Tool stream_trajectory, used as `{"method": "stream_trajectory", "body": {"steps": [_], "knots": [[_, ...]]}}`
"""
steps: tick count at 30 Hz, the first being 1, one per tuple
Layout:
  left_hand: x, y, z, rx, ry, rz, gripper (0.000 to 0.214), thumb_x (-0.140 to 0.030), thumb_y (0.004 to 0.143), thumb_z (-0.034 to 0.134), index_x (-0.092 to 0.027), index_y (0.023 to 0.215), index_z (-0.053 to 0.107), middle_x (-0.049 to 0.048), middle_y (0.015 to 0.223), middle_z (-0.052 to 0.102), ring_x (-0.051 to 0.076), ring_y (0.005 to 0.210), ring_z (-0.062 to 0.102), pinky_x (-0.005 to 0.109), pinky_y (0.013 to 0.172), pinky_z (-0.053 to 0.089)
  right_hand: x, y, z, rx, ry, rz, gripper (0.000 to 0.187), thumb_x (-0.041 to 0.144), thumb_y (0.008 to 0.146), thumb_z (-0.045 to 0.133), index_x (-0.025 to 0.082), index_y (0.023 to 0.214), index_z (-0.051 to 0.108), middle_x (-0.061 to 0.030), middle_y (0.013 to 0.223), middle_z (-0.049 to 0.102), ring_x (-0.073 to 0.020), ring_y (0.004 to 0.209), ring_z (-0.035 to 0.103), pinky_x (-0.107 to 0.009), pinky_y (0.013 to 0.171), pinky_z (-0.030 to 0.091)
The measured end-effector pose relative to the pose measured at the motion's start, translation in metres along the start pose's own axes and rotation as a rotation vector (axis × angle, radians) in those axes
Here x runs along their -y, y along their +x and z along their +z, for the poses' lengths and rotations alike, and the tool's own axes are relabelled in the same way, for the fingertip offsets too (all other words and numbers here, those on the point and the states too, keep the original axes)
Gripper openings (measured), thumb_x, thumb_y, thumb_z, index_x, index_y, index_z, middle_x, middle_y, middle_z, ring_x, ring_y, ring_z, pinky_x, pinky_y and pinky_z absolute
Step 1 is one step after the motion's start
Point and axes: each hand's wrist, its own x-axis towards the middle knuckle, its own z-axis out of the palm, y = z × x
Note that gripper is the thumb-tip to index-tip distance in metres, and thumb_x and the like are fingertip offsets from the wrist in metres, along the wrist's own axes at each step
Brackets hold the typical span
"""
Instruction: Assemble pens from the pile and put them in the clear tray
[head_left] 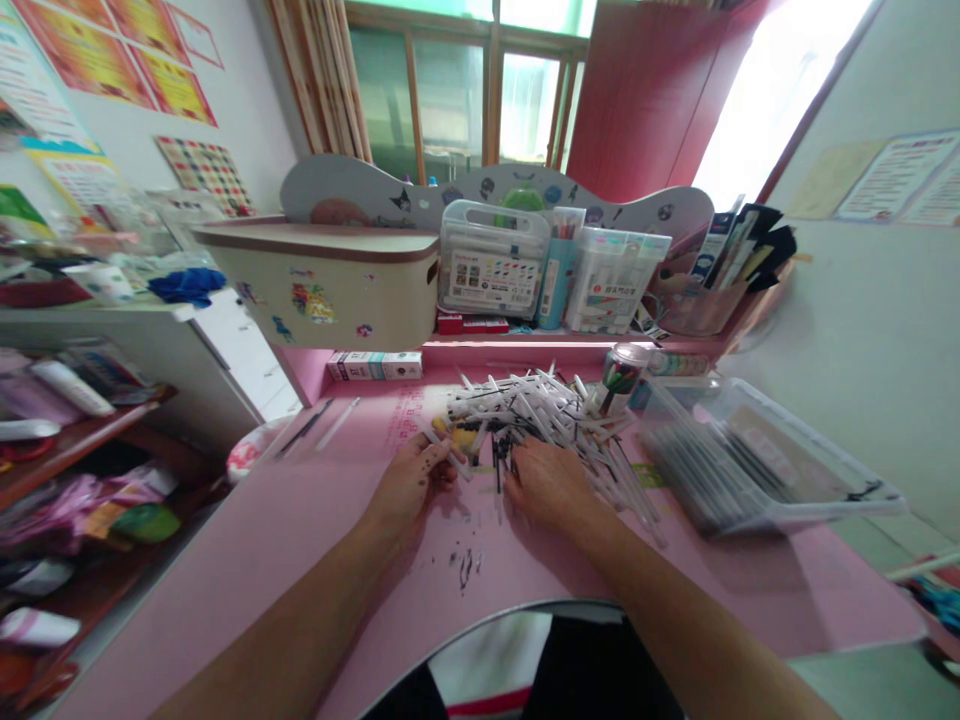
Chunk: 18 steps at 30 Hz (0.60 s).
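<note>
A loose heap of slim white plastic pen barrels point(547, 410), many with black ends, lies mid-way across the smooth pink worktop point(300, 530), toward its back edge. The left hand point(411, 482) is at the heap's near left edge, its fingers curled closed round one white barrel point(450, 458). The right hand point(551, 485) lies palm down on the heap's near edge with its fingers bent; whether it grips anything cannot be told. Small black bits point(465, 565) speckle the worktop just in front of the hands. To the right sits a clear rectangular plastic tray point(817, 450) of dark sticks.
</note>
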Motion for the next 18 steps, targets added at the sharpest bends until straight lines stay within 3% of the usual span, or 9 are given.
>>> {"method": "stream_trajectory", "body": {"steps": [7, 10, 13, 15, 18], "knots": [[0.000, 0.000, 0.001, -0.014, 0.030, 0.029, 0.017, -0.024, 0.074, 0.075, -0.014, 0.082, 0.064, 0.0013, 0.069, 0.067, 0.007, 0.048, 0.053, 0.016, 0.043, 0.045, 0.001, 0.003, 0.000, 0.013, 0.064, 0.059, 0.028, 0.022, 0.087, 0.051, 0.011, 0.093, 0.077, -0.0212, 0.099, 0.075, -0.0296, 0.087, 0.071, -0.033, 0.072, 0.048], [0.001, 0.002, 0.000, -0.033, 0.005, 0.025, 0.018, -0.026, 0.076, 0.076, -0.014, 0.082, 0.064, 0.0027, 0.072, 0.069, 0.008, 0.051, 0.057, 0.016, 0.044, 0.047, -0.008, 0.004, -0.007, 0.064, 0.312, -0.022, 0.019, 0.021, 0.080, 0.055, 0.014, 0.077, 0.073, -0.0098, 0.078, 0.072, -0.0205, 0.074, 0.065, -0.027, 0.064, 0.043], [-0.001, 0.003, 0.000, -0.088, -0.068, -0.010, 0.013, -0.021, 0.079, 0.074, -0.014, 0.083, 0.064, 0.0032, 0.073, 0.070, 0.009, 0.055, 0.061, 0.016, 0.044, 0.048, -0.016, 0.003, -0.012, 0.203, 0.684, -0.202, 0.011, 0.019, 0.074, 0.056, 0.016, 0.066, 0.063, 0.0024, 0.061, 0.057, -0.0109, 0.060, 0.051, -0.022, 0.056, 0.036], [-0.003, 0.003, 0.001, -0.145, -0.119, -0.040, 0.008, -0.017, 0.083, 0.069, -0.014, 0.082, 0.063, 0.0019, 0.069, 0.068, 0.009, 0.053, 0.061, 0.016, 0.044, 0.047, -0.018, 0.002, -0.012, 0.242, 0.849, -0.269, 0.010, 0.019, 0.071, 0.056, 0.016, 0.062, 0.057, 0.0058, 0.057, 0.047, -0.0084, 0.056, 0.043, -0.021, 0.054, 0.032], [-0.007, 0.003, 0.004, -0.207, -0.173, -0.065, 0.009, -0.012, 0.089, 0.061, -0.014, 0.080, 0.061, 0.0005, 0.064, 0.065, 0.008, 0.049, 0.059, 0.016, 0.042, 0.047, -0.019, 0.003, -0.010, 0.248, 0.924, -0.277, 0.009, 0.019, 0.070, 0.056, 0.017, 0.061, 0.054, 0.0067, 0.056, 0.044, -0.0079, 0.056, 0.040, -0.021, 0.053, 0.031]]}}
